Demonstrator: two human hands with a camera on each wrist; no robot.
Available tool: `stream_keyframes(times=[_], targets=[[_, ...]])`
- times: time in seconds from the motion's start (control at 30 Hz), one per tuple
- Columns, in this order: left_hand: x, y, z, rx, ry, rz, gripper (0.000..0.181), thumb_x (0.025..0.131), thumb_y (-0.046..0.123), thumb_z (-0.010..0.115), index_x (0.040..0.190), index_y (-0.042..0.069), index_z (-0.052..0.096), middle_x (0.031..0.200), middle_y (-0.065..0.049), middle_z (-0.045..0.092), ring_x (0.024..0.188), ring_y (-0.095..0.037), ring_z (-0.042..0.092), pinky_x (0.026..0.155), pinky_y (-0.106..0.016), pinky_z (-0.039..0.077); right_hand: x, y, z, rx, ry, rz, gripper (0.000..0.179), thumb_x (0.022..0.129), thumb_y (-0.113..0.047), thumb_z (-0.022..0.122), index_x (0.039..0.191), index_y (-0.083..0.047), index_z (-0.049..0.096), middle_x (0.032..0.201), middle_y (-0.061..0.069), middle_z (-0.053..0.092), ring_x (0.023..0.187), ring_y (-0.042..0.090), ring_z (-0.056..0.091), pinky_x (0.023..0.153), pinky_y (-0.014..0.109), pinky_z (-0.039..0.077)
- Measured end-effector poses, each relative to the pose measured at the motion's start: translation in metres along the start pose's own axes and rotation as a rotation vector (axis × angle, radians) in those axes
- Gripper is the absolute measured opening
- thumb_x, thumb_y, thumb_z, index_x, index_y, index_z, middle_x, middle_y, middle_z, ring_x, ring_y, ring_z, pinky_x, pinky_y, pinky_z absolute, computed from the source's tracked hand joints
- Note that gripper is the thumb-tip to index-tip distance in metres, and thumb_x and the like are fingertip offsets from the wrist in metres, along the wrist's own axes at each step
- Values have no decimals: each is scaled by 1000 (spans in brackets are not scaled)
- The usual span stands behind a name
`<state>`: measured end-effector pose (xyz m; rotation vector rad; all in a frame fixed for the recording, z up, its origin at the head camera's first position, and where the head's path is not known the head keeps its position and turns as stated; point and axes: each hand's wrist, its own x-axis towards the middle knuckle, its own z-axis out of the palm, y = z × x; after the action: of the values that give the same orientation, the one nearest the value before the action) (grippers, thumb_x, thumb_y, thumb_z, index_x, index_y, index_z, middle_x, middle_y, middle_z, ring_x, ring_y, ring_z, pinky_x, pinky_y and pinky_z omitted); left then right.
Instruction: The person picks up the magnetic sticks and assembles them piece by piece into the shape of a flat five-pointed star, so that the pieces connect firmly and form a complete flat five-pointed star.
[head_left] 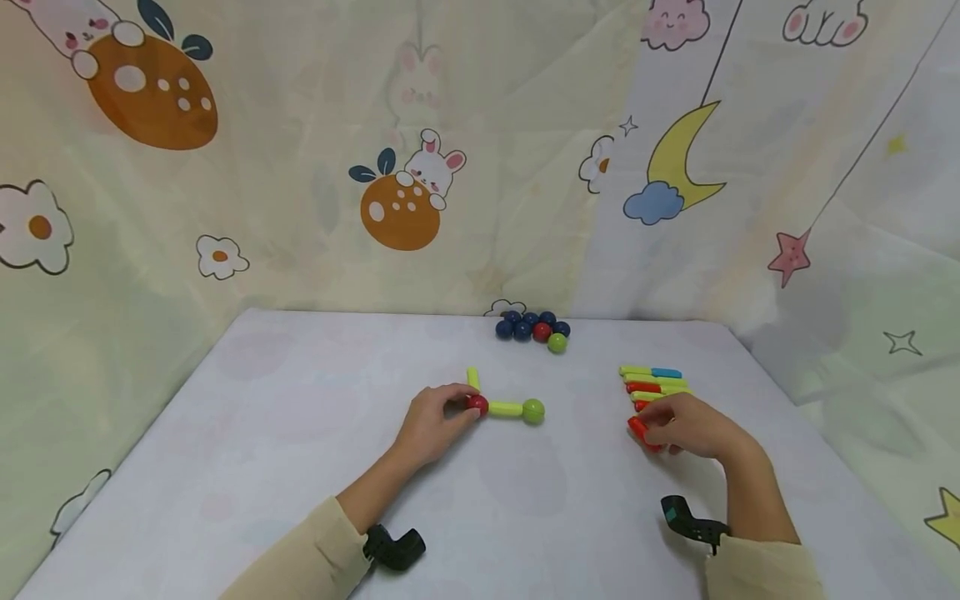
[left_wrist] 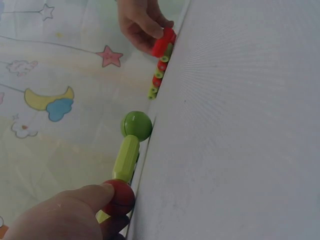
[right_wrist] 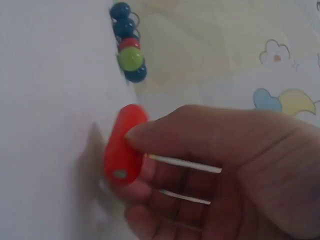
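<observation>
My left hand (head_left: 438,425) pinches a red ball (head_left: 477,405) between thumb and fingers. From that ball a yellow-green rod (head_left: 505,409) runs right to a green ball (head_left: 533,411), and a second yellow-green rod (head_left: 472,377) points away toward the back. In my right hand (head_left: 693,427) a short red rod (head_left: 643,434) is pinched by thumb and fingers; the right wrist view shows a small grey metallic spot on the end of this red rod (right_wrist: 125,145). The left wrist view catches the green ball (left_wrist: 136,125) at the far end of the joined piece.
Just behind my right hand lies a row of yellow-green, red and blue rods (head_left: 651,379). At the back edge of the white table (head_left: 337,358) sits a cluster of dark blue balls (head_left: 522,331) with one red and one green ball. A patterned cloth stands behind the table.
</observation>
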<state>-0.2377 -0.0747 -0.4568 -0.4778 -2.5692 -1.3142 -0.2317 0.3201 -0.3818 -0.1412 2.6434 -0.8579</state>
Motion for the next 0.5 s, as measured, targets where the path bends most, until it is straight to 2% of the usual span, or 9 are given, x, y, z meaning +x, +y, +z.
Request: stream_keyframes(times=[0.13,0.27,0.4,0.5], targets=[[0,-1,1,-4,-8,-11,28,91,18,79,119,16,75,107,1,78,106,-21,70,121,-60,31,8,-5,13,110,8,-83,44,93,-16,73,131,1,63,113,12,64,92,23,61,77,34,59],[0,-1,1,-11,-7,8,27,91,17,78,118,14,75,107,-1,78,106,-23,70,119,-62,32,14,-15,22,224,9,-136,44,95,-18,71,134,-1,61,122,15,64,97,24,63,79,34,60],[1,-1,-1,-14,-8,14,27,91,17,78,118,14,75,107,-2,78,104,-23,70,119,-62,33,21,-28,29,284,20,-134,47,96,-22,71,138,-4,58,124,15,67,98,24,66,83,35,60],[1,-1,-1,-9,-6,15,27,92,17,78,118,14,75,107,-2,78,104,-23,70,118,-62,33,30,-37,37,321,36,-92,51,96,-25,71,142,-9,55,122,14,66,99,24,67,86,35,59]])
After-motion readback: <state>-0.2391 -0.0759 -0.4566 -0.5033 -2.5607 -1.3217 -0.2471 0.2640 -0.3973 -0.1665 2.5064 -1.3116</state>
